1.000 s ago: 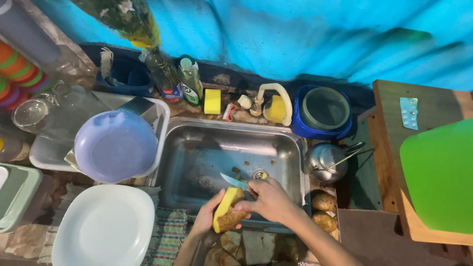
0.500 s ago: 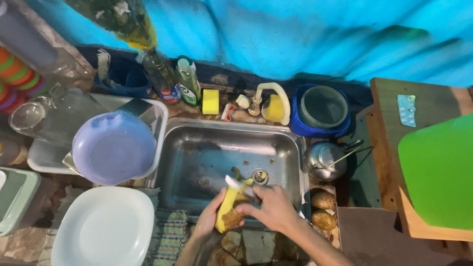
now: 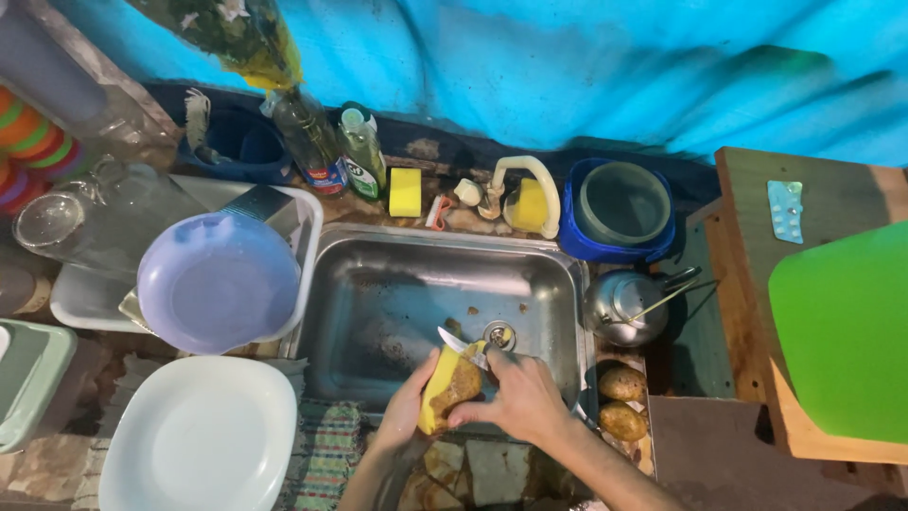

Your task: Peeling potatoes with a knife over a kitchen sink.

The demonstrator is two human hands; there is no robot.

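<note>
Over the steel sink (image 3: 397, 284), the left hand (image 3: 405, 416) closed its grip around a half-peeled potato (image 3: 448, 390). The right hand (image 3: 518, 397) gripped a knife (image 3: 454, 343), blade against the potato. Two unpeeled potatoes (image 3: 622, 401) lay beside the sink.

A half-peeled potato (image 3: 452, 390) shows yellow flesh and brown skin; lavender plastic bowl (image 3: 218, 280), white round plate (image 3: 197, 437), bright green cutting board (image 3: 842, 326), striped multicolour cloth (image 3: 326, 449).

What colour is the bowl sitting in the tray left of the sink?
Pale lilac-purple; the bowl shows clearly in the head view, resting in the white tray.
</note>
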